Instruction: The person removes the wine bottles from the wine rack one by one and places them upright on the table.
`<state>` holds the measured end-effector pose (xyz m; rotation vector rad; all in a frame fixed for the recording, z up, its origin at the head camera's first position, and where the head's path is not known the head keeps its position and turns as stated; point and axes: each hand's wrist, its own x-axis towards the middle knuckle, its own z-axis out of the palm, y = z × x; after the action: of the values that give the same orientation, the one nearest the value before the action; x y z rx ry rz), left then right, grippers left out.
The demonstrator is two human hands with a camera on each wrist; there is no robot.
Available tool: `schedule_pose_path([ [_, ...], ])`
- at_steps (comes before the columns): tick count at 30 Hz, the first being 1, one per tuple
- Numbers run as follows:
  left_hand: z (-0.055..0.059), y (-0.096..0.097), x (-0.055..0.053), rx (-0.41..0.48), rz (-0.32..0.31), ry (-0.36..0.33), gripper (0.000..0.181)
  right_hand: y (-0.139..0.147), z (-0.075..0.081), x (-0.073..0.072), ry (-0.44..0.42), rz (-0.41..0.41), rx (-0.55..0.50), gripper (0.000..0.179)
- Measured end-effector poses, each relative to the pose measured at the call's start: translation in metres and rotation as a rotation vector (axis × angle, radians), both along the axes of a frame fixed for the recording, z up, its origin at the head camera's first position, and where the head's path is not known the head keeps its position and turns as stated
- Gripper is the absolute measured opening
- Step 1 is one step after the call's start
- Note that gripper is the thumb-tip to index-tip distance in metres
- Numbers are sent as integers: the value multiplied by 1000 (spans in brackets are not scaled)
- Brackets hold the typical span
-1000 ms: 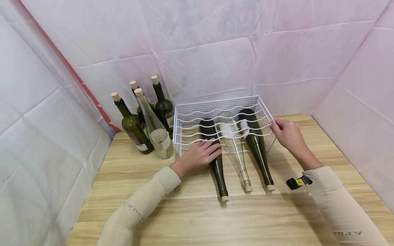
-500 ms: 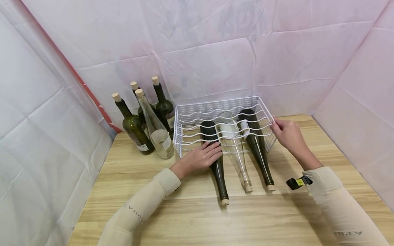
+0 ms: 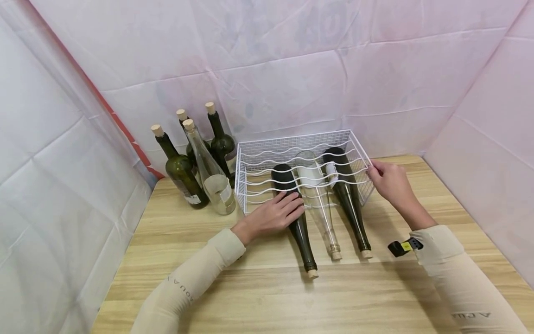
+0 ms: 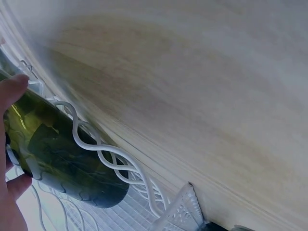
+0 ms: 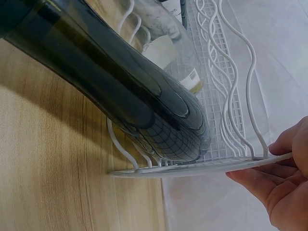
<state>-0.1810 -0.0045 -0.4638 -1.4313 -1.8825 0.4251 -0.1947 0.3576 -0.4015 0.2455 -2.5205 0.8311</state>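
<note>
A white wire bottle rack point(image 3: 292, 138) with wavy bars stands against the back of the table. My left hand point(image 3: 271, 215) grips a dark green wine bottle point(image 3: 303, 243) around its body. In the left wrist view the thumb point(image 4: 13, 89) lies on one side of that bottle and fingers on the other. Its base is among the wavy bars, and its corked neck points toward me. Beside it lie a clear bottle point(image 3: 324, 219) and another dark bottle point(image 3: 353, 213), both in the rack. My right hand point(image 3: 391, 184) pinches the rack's right end rim point(image 5: 211, 168).
Several corked bottles stand upright left of the rack, among them a green one point(image 3: 181, 169) and a clear one point(image 3: 212, 178). Pale cloth walls point(image 3: 279, 79) enclose the wooden table point(image 3: 267, 301) at the back and sides.
The bottle in my left hand has slid slightly toward me, and its corked neck has swung to the right. My right hand keeps its hold on the rack.
</note>
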Motion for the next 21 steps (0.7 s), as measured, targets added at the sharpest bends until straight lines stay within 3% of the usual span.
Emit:
schedule_pose_path([
  [7, 1, 5, 1, 17, -61, 9, 39, 0, 0, -1, -19, -3, -4, 34],
  [14, 0, 8, 3, 1, -72, 10, 39, 1, -2, -1, -12, 2, -9, 34],
  [21, -3, 15, 3, 64, -146, 36, 37, 0, 1, 0, -10, 0, -8, 34],
])
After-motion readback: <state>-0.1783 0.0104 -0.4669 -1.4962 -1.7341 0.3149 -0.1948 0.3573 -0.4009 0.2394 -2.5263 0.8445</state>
